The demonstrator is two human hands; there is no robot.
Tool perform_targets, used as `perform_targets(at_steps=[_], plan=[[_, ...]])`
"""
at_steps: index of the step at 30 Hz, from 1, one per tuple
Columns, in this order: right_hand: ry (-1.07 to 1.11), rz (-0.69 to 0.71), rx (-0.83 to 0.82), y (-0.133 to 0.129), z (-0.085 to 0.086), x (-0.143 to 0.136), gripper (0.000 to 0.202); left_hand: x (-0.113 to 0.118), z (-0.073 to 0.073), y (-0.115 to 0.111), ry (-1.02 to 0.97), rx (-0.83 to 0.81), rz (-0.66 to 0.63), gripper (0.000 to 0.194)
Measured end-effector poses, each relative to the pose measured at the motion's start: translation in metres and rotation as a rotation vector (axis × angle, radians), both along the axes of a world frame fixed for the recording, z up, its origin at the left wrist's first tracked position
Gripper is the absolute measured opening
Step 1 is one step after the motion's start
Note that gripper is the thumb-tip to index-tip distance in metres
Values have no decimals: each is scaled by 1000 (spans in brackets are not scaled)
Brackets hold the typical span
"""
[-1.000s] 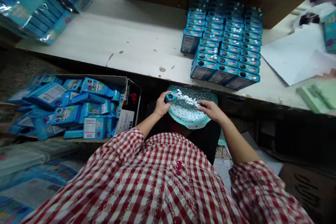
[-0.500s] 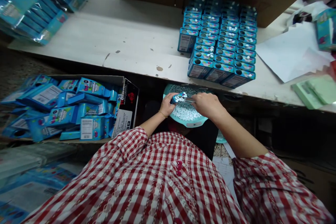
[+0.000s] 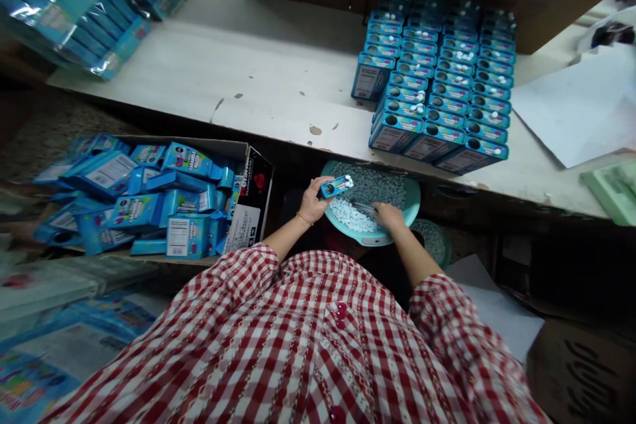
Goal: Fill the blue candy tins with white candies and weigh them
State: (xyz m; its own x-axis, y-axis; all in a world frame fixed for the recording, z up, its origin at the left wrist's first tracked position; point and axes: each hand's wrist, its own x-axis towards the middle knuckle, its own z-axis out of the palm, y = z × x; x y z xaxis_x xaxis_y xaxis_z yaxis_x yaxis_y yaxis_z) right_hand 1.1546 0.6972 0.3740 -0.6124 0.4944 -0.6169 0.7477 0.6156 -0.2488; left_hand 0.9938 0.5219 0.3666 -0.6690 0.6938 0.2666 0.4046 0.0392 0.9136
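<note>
Reading the clock from the round, glossy turquoise plastic bowl [image 3: 411, 202], the left hand [image 3: 311, 202] is at nine o'clock, fingers and thumb wrapped around a small blue box [image 3: 336, 186]. This box is held over the bowl's ten o'clock side; its narrow, printed end shows a dark round hole, with a few white pellets on the far end. The right hand [image 3: 390, 217], just inside the bowl's four o'clock rim, grips a slim, shiny tool [image 3: 365, 209], its far end among the small, smooth, pale pellets [image 3: 342, 212]; its exact shape is too small to tell.

At one o'clock, rows of matching upright boxes [image 3: 442, 89] stand on a chipped white table [image 3: 268, 73], several with pellets on top. At nine o'clock, well apart, a cardboard carton [image 3: 253, 195] holds jumbled blue packets [image 3: 186, 235]. At ten, crinkly clear film wraps ribbed bundles [image 3: 84, 20]. Checked red-and-white cloth, a shirt [image 3: 298, 338], fills six to seven.
</note>
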Motion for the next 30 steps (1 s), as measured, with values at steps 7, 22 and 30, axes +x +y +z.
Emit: perform_targets(at_steps=[7, 22, 30], plan=[[221, -18, -294, -11, -13, -12, 44, -15, 0, -9, -1, 14, 77, 34], [13, 395, 412, -46, 176, -19, 34, 20, -1, 25, 96, -88, -41, 41], [417, 109, 362, 2, 166, 43, 38, -1, 39, 13, -149, 105, 6, 44]])
